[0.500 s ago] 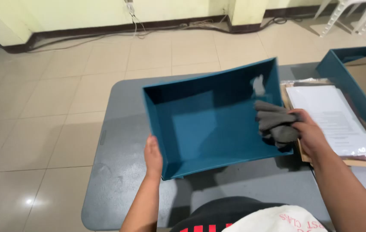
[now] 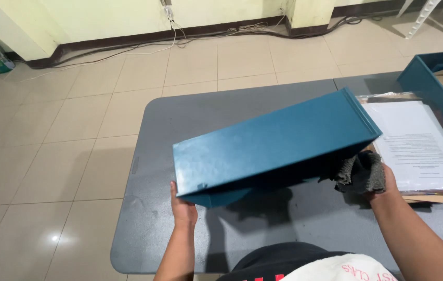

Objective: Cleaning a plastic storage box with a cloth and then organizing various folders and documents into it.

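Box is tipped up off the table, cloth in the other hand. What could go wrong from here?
1. The left hand grips only one corner of the tilted blue box; it may slip or twist.
2. The right hand with the grey cloth sits beside the papers; a swing of the box might knock them.

Both forearms are bare, with no sleeves, watch or gloves showing. The person wears a black top point(image 2: 278, 260). A white cloth with red lettering point(image 2: 343, 268) lies over it.
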